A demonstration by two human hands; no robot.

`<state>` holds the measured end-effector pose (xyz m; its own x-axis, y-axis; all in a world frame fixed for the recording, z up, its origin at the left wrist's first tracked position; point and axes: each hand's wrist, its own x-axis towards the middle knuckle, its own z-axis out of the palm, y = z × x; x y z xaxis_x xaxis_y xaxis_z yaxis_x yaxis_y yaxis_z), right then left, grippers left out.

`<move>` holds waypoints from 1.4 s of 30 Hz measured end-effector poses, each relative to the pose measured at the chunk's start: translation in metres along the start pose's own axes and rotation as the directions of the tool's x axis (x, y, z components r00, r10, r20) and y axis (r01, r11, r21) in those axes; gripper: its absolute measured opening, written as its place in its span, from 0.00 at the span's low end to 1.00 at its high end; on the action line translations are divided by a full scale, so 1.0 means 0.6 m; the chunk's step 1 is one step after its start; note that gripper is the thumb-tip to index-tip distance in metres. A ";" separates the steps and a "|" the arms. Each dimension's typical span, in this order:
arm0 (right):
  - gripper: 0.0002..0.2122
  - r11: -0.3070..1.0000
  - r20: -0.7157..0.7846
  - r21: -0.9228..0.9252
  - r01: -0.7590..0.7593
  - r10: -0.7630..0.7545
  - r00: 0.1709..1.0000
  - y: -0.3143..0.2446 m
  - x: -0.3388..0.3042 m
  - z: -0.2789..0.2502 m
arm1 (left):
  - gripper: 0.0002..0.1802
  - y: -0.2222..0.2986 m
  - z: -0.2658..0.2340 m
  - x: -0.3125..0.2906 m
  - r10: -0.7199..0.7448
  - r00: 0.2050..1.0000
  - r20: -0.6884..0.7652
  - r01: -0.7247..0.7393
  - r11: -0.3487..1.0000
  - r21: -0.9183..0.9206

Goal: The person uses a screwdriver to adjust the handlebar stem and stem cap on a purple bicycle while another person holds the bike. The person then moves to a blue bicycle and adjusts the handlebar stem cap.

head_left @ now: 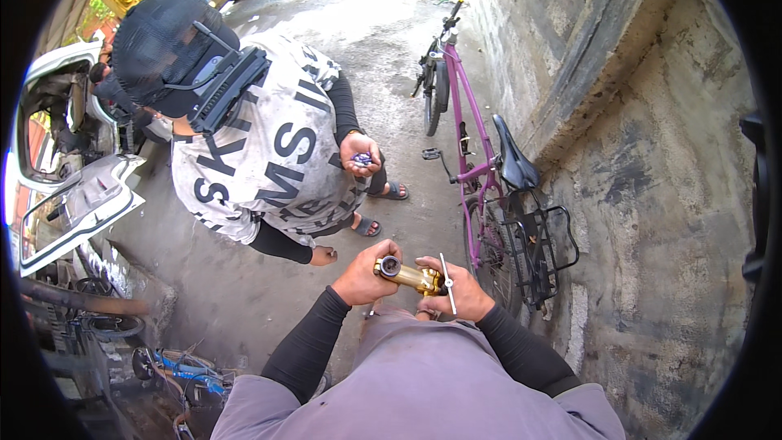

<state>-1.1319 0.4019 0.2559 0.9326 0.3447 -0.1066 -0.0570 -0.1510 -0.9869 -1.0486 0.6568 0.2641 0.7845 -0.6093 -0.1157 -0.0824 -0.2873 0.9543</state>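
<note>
In front of my waist, a gold-coloured metal part that looks like a bicycle stem lies across both hands. My left hand is closed round its left end, where a round dark opening faces up. At the other end, my right hand is closed on a silver T-handle wrench, whose long bar crosses over the fingers. That hand also touches the clamp end of the stem. The wrench's tip is hidden. Ahead on the left, a co-worker's open palm holds several small dark and silvery pieces.
A purple bicycle with a black rear rack leans near the concrete wall on my right. The co-worker stands close ahead. Left are a white vehicle's open door and a blue bicycle among scrap parts.
</note>
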 end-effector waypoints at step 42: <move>0.19 0.882 -0.123 -0.448 0.148 -0.225 0.967 -0.107 0.059 0.117 | 0.28 0.177 -0.111 -0.054 0.166 0.985 -0.057 0.034 0.138 0.990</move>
<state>-1.1200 0.4887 0.3066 0.9580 0.2536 0.1336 0.2475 -0.4968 -0.8318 -1.0421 0.6953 0.3874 0.7934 -0.6057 0.0600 -0.5933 -0.7917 -0.1455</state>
